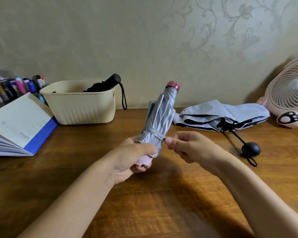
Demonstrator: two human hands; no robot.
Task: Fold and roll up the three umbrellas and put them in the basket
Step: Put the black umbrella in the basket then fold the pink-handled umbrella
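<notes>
Left hand [134,156] is wrapped tight round the pink handle end of the silver umbrella [159,115], holding it tilted up and to the right above the table [153,200]. Right hand [187,147] sits just beside it, thumb and forefinger pinching the end of the closure strap [155,133], which runs round the gathered pleats. The canopy is bunched but its upper folds flare out loosely on the left.

At the back left stands the cream basket [86,109], with the black umbrella [110,82] lying in it, its handle poking over the right rim and its wrist loop dangling outside the wall. The light blue umbrella [222,112] lies slack and unrolled at the back right, its round black handle [251,149] reaching toward the near side. Between basket and blue umbrella there is a bare strip of wood, and the near table is open under both forearms. An open book [19,124] crowds the basket's left side; a pink fan [289,93] stands at the right edge.
</notes>
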